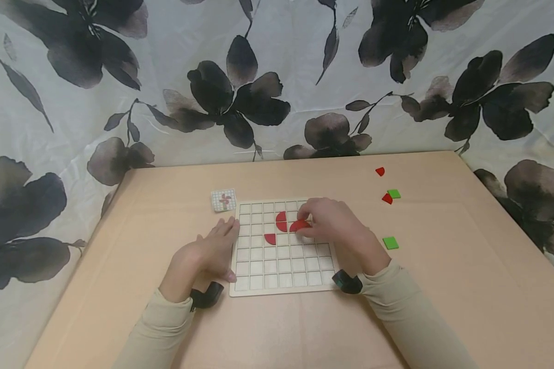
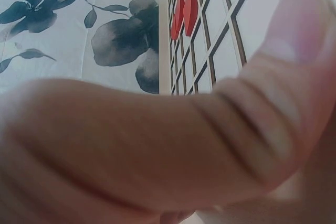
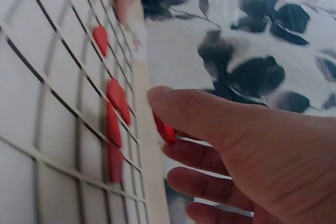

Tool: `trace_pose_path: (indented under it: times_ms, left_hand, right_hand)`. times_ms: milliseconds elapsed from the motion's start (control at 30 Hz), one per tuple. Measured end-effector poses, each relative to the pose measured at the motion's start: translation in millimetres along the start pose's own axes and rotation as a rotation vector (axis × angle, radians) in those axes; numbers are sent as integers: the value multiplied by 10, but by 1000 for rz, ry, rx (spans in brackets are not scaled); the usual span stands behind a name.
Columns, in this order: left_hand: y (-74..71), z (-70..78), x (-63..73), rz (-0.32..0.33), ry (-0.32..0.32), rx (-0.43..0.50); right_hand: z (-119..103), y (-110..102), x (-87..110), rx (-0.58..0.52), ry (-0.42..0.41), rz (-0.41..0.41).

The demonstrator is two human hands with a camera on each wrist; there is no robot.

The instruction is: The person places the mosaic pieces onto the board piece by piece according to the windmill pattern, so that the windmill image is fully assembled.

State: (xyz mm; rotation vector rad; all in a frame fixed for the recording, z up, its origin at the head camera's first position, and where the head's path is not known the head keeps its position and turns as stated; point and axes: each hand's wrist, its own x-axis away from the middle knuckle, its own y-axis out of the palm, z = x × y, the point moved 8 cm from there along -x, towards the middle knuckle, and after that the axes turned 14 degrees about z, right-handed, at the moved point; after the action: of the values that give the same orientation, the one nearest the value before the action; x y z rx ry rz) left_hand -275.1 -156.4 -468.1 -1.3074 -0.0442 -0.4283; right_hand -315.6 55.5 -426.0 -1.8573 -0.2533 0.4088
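Observation:
A white grid board (image 1: 258, 283) lies on the table. Several red quarter-round tiles sit in its squares, among them a lower-left one (image 1: 270, 239) and an upper one (image 1: 280, 216). My right hand (image 1: 334, 220) is over the board's upper right part. Between its thumb and index finger it pinches a red tile (image 3: 166, 129), mostly covered by the fingers. My left hand (image 1: 212, 253) rests along the board's left edge, fingers extended and thumb (image 2: 299, 30) at the lower part of that edge.
A small card (image 1: 223, 200) printed with a gridded flower picture lies past the board's upper left corner. To the right are a green square (image 1: 390, 243), another green tile (image 1: 394, 193) touching a red one (image 1: 387, 199), and a red tile (image 1: 380, 171) farther back. Floral cloth hangs behind the table.

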Motion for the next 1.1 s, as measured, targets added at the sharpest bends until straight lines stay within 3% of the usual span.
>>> trace_pose_path:
  times_ms: [233, 733, 1100]
  left_hand:
    - [5, -12, -17, 1, -9, -7]
    - [1, 4, -10, 7, -7, -12]
    - [5, 7, -14, 7, -5, -26]
  right_hand:
    - [-216, 172, -2, 33, -108, 9]
    - [-339, 350, 6, 52, -142, 102]
    - [-366, 396, 16, 81, -147, 78]
